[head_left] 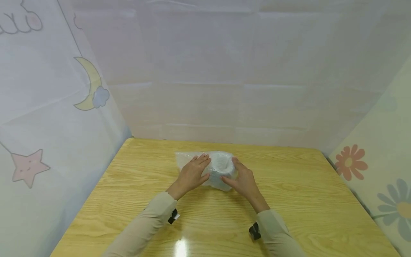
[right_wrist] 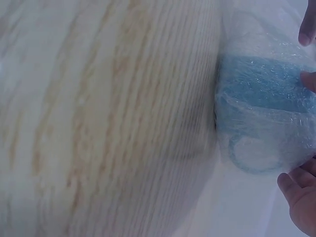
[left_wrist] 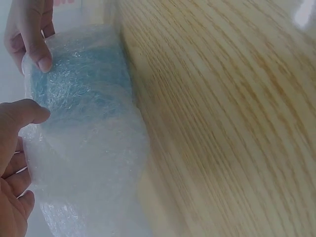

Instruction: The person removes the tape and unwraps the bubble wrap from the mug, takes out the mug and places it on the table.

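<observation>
A light-blue, cup-like object (right_wrist: 266, 84) is wrapped in clear bubble wrap (head_left: 221, 184) on the table. Its round hollow end faces up in the head view, and a ring shape shows through the wrap in the right wrist view. My left hand (head_left: 192, 175) rests on the wrap's left part, fingers extended and thumb apart. My right hand (head_left: 244, 180) holds the round end, thumb on the near side and fingers round the right side. Loose wrap spreads left beneath my left hand. The object's exact kind is blurred by the wrap.
The wooden table (head_left: 302, 200) reaches back to a pale cloth backdrop (head_left: 205, 71). Printed side cloths stand at left and right. Black straps (head_left: 254, 231) show at both wrists.
</observation>
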Motion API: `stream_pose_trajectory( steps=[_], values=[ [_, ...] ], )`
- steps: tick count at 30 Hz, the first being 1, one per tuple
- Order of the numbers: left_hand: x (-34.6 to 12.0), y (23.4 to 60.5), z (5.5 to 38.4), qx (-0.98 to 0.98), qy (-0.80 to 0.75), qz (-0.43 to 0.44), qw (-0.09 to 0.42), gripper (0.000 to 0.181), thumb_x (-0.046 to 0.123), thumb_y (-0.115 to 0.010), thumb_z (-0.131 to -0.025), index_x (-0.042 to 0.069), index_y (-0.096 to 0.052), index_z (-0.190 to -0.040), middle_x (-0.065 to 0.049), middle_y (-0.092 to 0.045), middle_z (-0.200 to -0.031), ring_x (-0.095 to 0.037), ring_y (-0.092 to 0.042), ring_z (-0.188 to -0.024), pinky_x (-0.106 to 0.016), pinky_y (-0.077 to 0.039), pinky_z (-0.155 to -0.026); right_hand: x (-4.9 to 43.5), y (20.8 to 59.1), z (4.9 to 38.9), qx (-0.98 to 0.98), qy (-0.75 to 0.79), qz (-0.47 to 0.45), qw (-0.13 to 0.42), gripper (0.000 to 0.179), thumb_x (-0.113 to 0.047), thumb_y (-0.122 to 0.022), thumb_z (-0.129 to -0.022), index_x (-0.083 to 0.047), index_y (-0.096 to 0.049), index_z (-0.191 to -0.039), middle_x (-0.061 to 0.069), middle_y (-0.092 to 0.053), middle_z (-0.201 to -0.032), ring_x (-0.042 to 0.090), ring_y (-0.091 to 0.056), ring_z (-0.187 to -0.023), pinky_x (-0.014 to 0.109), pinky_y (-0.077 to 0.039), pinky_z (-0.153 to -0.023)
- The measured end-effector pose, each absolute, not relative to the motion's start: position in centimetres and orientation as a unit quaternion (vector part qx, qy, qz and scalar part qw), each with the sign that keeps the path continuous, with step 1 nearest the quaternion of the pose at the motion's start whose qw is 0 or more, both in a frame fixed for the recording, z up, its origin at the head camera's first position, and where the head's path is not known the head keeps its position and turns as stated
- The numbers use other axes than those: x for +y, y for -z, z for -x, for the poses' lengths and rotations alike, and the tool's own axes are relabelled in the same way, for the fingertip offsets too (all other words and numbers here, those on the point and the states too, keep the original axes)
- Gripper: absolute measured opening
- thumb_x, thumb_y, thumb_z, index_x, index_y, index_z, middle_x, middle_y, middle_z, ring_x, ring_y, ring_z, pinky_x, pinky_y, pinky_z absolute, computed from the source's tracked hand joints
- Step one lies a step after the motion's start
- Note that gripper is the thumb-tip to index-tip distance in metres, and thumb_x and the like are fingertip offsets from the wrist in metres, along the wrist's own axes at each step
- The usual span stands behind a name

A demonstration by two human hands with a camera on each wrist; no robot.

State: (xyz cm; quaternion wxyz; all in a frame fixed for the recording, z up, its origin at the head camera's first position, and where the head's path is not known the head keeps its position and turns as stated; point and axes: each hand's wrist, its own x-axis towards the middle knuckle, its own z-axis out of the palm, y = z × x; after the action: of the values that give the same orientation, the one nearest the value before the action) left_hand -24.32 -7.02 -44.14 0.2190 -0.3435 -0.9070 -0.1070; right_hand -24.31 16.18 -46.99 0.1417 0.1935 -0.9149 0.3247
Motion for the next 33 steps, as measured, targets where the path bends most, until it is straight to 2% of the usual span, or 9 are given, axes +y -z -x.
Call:
stream_pose_trajectory(
  steps=[12,20,33],
  values=[
    [-7.13,44.48,24.54,-0.898,0.134,0.342,0.244,0.041,0.017,-0.074,-0.087,-0.001,-0.064,-0.123,-0.016,-0.059,-0.129,-0.028,-0.055,-0.121,-0.041,-0.042,-0.102,16.07,47.02,24.43,-0.914,-0.321,-0.198,0.153,0.088,-0.035,-0.082,-0.078,0.012,-0.040,-0.140,0.027,-0.043,-0.140,0.041,-0.046,-0.125,0.049,-0.044,-0.097],
    [-7.10,44.27,24.77,-0.869,0.197,0.361,0.275,0.028,0.013,-0.071,-0.089,-0.003,-0.069,-0.113,-0.018,-0.065,-0.119,-0.030,-0.059,-0.115,-0.042,-0.044,-0.100,16.13,47.02,24.38,-0.912,-0.325,-0.199,0.154,0.088,-0.034,-0.082,-0.078,0.012,-0.040,-0.140,0.028,-0.044,-0.139,0.042,-0.047,-0.124,0.050,-0.045,-0.096],
    [-6.95,43.80,24.96,-0.860,0.164,0.379,0.301,0.019,0.008,-0.072,-0.088,0.000,-0.074,-0.105,-0.015,-0.069,-0.110,-0.024,-0.064,-0.107,-0.037,-0.050,-0.092,16.10,47.00,24.34,-0.913,-0.325,-0.193,0.152,0.086,-0.035,-0.082,-0.079,0.011,-0.042,-0.140,0.028,-0.046,-0.138,0.042,-0.048,-0.123,0.050,-0.045,-0.096]
  ],
)
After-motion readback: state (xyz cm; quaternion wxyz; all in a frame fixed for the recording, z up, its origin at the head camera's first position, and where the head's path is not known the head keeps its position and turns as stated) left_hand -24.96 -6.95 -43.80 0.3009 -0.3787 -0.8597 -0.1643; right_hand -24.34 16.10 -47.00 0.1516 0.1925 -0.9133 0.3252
